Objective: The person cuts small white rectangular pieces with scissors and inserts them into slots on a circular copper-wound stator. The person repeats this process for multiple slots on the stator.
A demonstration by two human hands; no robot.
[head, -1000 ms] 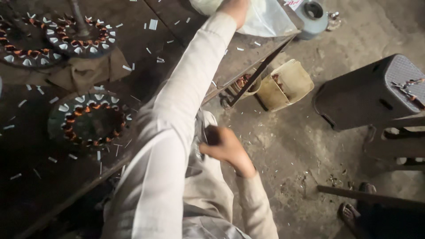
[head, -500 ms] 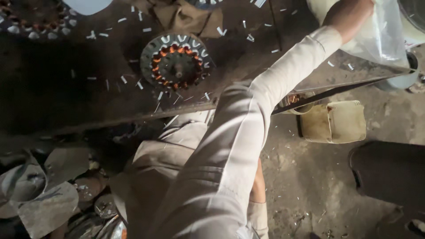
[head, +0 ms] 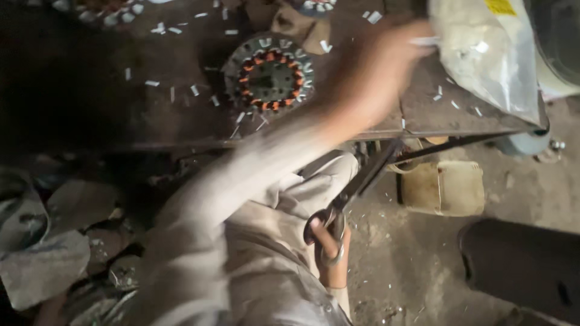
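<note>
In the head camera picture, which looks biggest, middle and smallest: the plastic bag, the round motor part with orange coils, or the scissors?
1. Plastic bag
2. Scissors, long but thin, and nearer the camera, so second place is unsure
3. Round motor part

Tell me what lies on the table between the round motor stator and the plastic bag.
In the head view, the left hand crosses between the stator and the bag, over scattered white slips.

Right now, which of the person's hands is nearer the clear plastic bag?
Left. The left hand, blurred, reaches beside the plastic bag above the bench; the right hand holds scissors low, near the lap.
</note>
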